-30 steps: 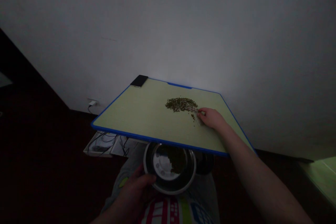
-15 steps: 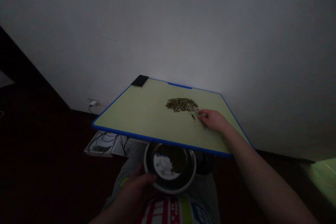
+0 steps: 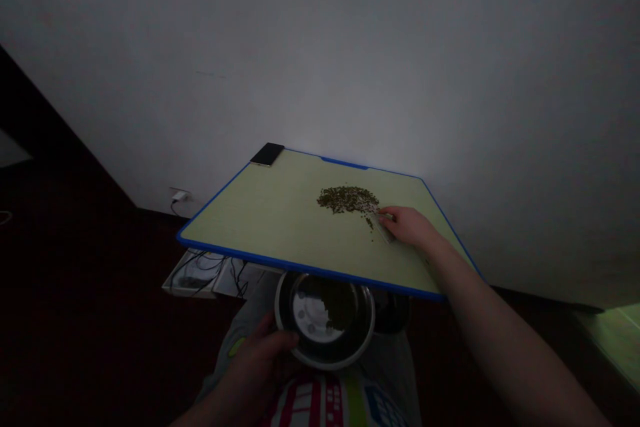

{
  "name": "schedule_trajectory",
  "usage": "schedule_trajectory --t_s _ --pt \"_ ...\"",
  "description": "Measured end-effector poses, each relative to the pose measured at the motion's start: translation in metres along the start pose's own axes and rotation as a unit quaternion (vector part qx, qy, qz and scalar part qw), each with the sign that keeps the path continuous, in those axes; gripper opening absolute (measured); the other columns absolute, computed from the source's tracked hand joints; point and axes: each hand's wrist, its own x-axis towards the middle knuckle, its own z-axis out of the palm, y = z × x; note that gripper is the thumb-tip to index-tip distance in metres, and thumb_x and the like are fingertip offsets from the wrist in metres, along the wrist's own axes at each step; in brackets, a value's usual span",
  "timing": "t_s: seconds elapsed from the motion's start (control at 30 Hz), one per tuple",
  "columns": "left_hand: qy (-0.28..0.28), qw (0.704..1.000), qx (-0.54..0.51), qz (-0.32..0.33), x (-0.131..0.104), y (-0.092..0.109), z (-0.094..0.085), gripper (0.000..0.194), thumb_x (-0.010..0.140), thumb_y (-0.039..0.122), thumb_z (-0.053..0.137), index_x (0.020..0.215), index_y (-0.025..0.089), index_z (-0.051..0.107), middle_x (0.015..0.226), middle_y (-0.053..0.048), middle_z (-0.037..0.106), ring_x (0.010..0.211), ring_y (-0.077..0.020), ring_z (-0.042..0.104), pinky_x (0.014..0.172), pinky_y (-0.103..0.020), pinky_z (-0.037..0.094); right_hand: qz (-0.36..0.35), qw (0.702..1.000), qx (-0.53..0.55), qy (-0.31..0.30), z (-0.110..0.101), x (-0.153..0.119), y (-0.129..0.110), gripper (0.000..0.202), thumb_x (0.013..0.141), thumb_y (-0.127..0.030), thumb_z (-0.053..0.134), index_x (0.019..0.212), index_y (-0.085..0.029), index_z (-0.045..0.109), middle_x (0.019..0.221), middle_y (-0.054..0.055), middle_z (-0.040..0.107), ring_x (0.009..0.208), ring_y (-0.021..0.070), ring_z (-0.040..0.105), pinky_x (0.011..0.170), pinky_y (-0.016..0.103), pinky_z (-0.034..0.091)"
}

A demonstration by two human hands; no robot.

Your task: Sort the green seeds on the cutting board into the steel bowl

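My left hand (image 3: 265, 353) grips the left rim of a round metal bowl (image 3: 369, 337), thumb over the edge. The bowl is below the front edge of the pale yellow tabletop (image 3: 270, 227), with dark small grains (image 3: 340, 307) on its right side. My right hand (image 3: 406, 223) is closed on a thin, flat, pale card (image 3: 383, 229) that stands tilted on the tabletop. Just left of the card lies a spread pile of small greenish-brown grains (image 3: 345, 199), with a few strays beside it.
A black tablet-like device (image 3: 267, 154) lies at the tabletop's back left corner. Below the left side are white boxes (image 3: 197, 273) with black cables. A white plug (image 3: 180, 196) sits in the wall (image 3: 320, 47) behind.
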Motion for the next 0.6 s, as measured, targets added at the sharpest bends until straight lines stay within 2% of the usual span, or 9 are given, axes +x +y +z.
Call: schedule_trajectory --t_s 0.2,0.4,0.6 --pt "-0.006 1.000 -0.001 -0.002 -0.0025 0.0002 0.0003 0.071 0.066 0.002 0.065 0.132 0.016 0.045 0.092 -0.011 0.080 0.085 -0.0311 0.075 0.079 -0.043 0.059 0.003 1.000 -0.004 0.000 -0.0021 0.0034 0.0009 0.040 0.091 -0.040 0.049 0.123 -0.024 0.067 0.103 0.008 0.074 0.087 0.0206 0.066 0.075 0.028 0.045" --pt "0.010 1.000 -0.001 -0.006 0.0010 -0.0014 -0.0030 0.065 0.065 0.002 0.064 0.126 0.016 0.051 0.095 -0.011 0.079 0.090 -0.0318 0.074 0.081 -0.045 0.059 -0.030 1.000 0.006 0.004 -0.0011 0.0072 0.0031 0.039 0.091 -0.038 0.050 0.123 -0.023 0.067 0.097 0.008 0.075 0.084 0.0198 0.066 0.073 0.027 0.044" --pt "0.012 1.000 -0.003 -0.004 0.0027 -0.0034 -0.0038 0.062 0.065 0.003 0.065 0.124 0.016 0.052 0.091 -0.010 0.079 0.085 -0.0311 0.075 0.079 -0.045 0.060 -0.062 0.998 0.022 0.008 -0.0001 0.0081 0.0056 0.040 0.091 -0.037 0.050 0.124 -0.020 0.067 0.087 0.008 0.075 0.076 0.0192 0.066 0.069 0.027 0.044"
